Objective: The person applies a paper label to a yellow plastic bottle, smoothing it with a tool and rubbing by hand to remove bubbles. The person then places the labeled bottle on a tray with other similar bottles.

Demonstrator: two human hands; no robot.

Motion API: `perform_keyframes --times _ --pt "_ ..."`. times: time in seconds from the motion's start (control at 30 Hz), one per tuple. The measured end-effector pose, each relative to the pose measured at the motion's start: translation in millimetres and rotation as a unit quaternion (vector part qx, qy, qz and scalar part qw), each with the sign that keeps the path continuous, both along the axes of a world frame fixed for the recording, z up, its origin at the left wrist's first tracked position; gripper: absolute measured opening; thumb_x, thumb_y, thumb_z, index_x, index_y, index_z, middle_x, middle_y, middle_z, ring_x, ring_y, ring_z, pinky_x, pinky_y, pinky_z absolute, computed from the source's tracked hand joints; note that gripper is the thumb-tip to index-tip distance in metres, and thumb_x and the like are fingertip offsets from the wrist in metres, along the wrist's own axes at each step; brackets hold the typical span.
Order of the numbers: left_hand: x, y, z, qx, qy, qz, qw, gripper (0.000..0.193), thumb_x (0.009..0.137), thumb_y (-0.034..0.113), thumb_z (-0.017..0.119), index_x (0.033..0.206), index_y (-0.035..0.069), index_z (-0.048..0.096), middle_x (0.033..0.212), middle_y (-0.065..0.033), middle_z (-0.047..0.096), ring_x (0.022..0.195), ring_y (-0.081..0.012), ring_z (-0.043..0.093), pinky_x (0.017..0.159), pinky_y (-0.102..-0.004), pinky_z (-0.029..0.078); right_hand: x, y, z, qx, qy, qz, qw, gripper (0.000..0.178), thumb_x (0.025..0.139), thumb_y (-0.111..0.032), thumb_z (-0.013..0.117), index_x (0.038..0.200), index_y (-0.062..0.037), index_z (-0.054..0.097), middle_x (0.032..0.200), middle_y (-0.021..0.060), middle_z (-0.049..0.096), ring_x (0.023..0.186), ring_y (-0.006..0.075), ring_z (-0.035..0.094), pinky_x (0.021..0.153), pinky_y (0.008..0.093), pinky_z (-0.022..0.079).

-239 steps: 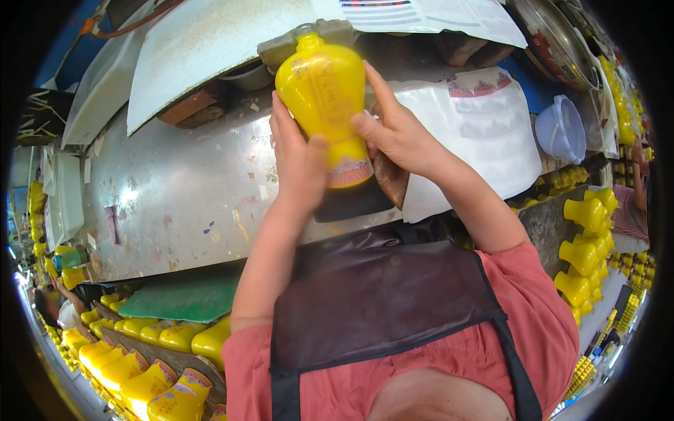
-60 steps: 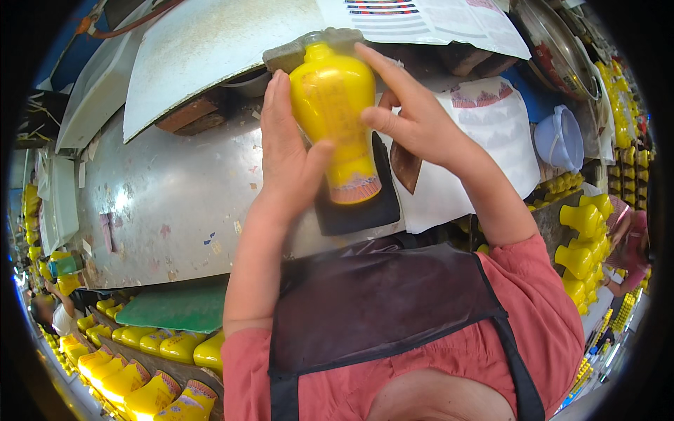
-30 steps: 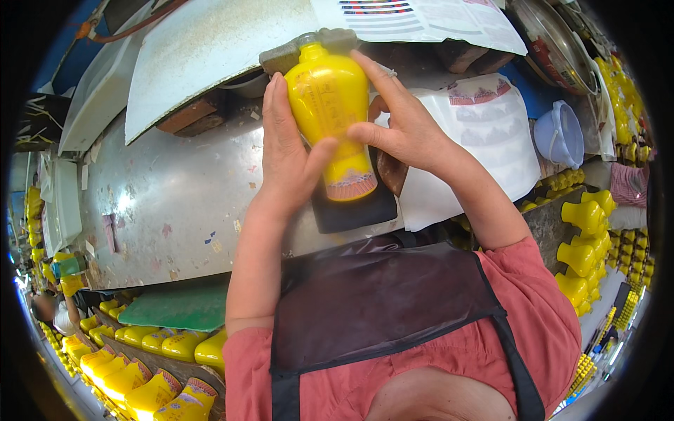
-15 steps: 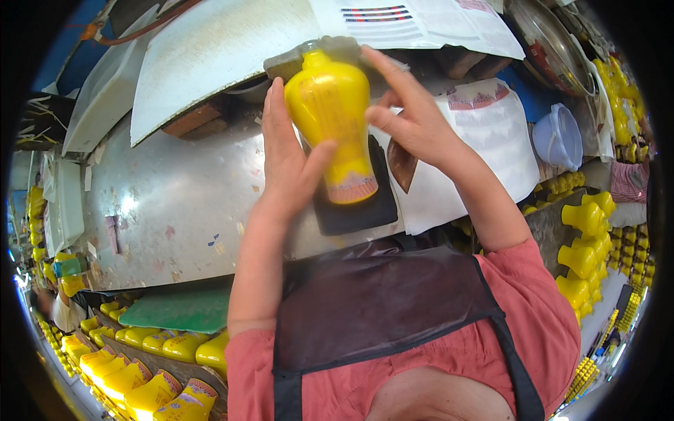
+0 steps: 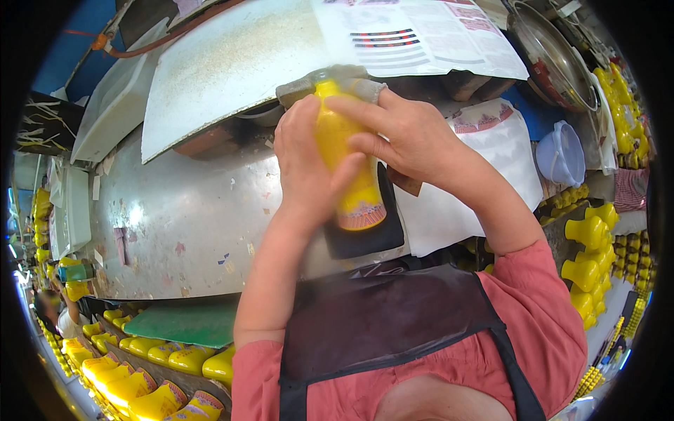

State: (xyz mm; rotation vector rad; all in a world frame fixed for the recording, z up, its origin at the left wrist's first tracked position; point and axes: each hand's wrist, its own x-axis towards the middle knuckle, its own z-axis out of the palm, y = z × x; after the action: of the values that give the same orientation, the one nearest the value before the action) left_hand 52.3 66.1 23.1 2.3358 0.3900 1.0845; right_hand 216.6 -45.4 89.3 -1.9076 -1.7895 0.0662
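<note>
A glossy yellow vase (image 5: 359, 184) lies on a black pad (image 5: 375, 242), its neck pointing away from me and its base, with a pink and blue patterned band, toward me. My left hand (image 5: 309, 158) wraps the vase's left side, thumb reaching across the body; motion blurs it somewhat. Over the shoulder, from the right, come the bent fingers of my right hand (image 5: 411, 137), thumb against the body. Together they cover much of the vase's upper part. The neck rests by a grey cloth-like support (image 5: 298, 91). Beneath my right wrist sits a brown flat piece (image 5: 405, 184).
White sheets with printed pink borders (image 5: 456, 203) lie to the right, near a lavender bucket (image 5: 560, 156). A white board (image 5: 210, 84) stands raised at the back. Yellow vases (image 5: 586, 270) fill racks at right and lower left, beside a green board (image 5: 179, 324).
Both hands have closed in over the vase's upper body, where before they framed it with fingers apart. My right hand's fingers have moved left onto the shoulder. The whole view has shifted slightly.
</note>
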Motion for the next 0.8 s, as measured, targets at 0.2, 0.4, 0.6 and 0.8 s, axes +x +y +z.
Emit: perform_keyframes --times 0.2,0.4,0.6,0.8 --pt "1 2 -4 0.025 0.000 0.006 1.000 0.066 0.082 0.034 0.077 0.139 0.013 0.052 0.146 -0.0188 0.044 0.136 -0.0412 0.041 0.114 -0.0530 0.032 7 -2 -17 0.005 0.022 0.009 1.000 0.052 0.091 -0.033 0.069 0.142 -0.0314 0.057 0.091 0.0137 0.061 0.079 0.0351 0.067 0.069 0.0441 0.055" --pt "1 2 -3 0.021 -0.004 0.006 1.000 0.064 0.082 0.034 0.075 0.137 0.013 0.052 0.147 -0.0185 0.044 0.136 -0.0411 0.041 0.114 -0.0527 0.032 22 9 -1 -0.013 0.281 -0.081 0.956 0.036 0.096 -0.035 0.066 0.121 -0.0109 0.075 0.093 0.0130 0.073 0.086 0.0225 0.070 0.077 0.0335 0.055" --pt "1 1 -4 0.008 -0.006 0.008 1.000 0.066 0.082 0.035 0.074 0.139 0.011 0.050 0.148 -0.0189 0.044 0.136 -0.0409 0.041 0.115 -0.0515 0.032 22 3 24 0.048 0.463 -0.020 0.885 0.018 0.100 -0.012 0.064 0.114 -0.0050 0.072 0.099 0.0043 0.072 0.089 0.0079 0.068 0.078 0.0239 0.057" --pt "-2 0 -10 -0.104 -0.047 -0.013 0.993 0.075 0.093 0.042 0.065 0.152 0.004 0.037 0.156 -0.0201 0.040 0.139 -0.0394 0.042 0.117 -0.0477 0.032 8 -1 2 0.238 -0.085 0.059 0.966 0.027 0.084 -0.004 0.073 0.111 -0.0104 0.072 0.089 0.0073 0.067 0.079 0.0254 0.067 0.070 0.0359 0.055"
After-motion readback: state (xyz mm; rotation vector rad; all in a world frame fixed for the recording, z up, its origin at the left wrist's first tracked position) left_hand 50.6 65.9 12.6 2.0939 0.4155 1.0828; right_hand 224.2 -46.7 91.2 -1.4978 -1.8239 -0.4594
